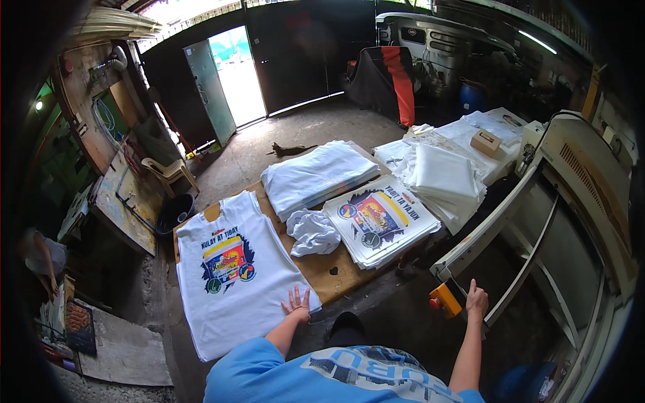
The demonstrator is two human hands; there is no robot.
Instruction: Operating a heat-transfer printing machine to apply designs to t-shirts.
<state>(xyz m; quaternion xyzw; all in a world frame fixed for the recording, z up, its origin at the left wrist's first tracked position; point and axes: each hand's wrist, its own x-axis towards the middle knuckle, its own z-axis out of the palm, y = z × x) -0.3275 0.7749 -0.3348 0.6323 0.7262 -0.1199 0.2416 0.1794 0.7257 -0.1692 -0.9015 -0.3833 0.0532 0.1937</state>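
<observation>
My left hand (297, 305) lies flat with fingers spread on the lower right corner of a white sleeveless shirt (269, 295). A paint-bucket print covers the shirt's middle, and more white cloth shows beneath its edge. My right hand (476, 300) is curled beside the front edge of a large heat press (571, 154), one digit pointing up; what it grips, if anything, is hidden. Just left of that hand sits an orange control box (445, 300) with a red button. A crumpled white cloth (313, 232) rests on the brown table board (329, 275).
Behind the shirt is a folded white cloth stack (319, 171). Printed sheets (383, 221) are piled to its right, near stacked white fabric (443, 171) and a small cardboard box (485, 142). A plastic chair (169, 173) and black tub (176, 213) stand left. Another person (46, 258) is at far left.
</observation>
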